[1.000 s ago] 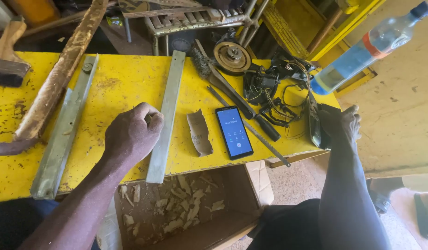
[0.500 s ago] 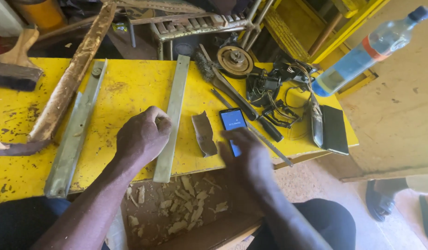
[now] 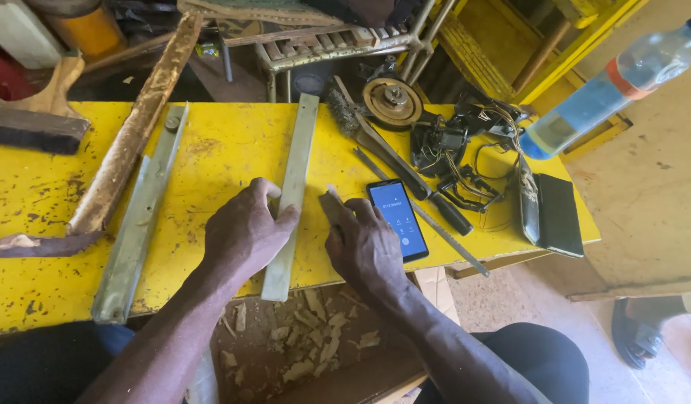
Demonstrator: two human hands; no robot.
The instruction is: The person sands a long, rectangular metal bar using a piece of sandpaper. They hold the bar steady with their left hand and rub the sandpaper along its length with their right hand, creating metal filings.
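Observation:
My left hand (image 3: 244, 228) lies curled on the yellow table (image 3: 53, 202), its thumb over the edge of a long grey-green flat bar (image 3: 297, 157) that runs away from me. My right hand (image 3: 364, 243) sits just right of the bar, closed over a small brown wood piece (image 3: 331, 197); only the piece's tip shows past my fingers. A phone (image 3: 399, 218) with a lit blue screen lies flat beside my right hand.
A second grey bar (image 3: 139, 224), a rusty beam (image 3: 132, 135) and a brush (image 3: 31, 123) lie at the left. A round pulley (image 3: 392, 101), tangled wires (image 3: 457, 146), a black wallet (image 3: 558, 213) and a plastic bottle (image 3: 615, 82) are at the right. A box of wood chips (image 3: 308, 344) sits below the table edge.
My right hand came from the table's right end, passed over the phone and settled on the small wood piece. My left hand shifted slightly so its thumb lies on the flat bar.

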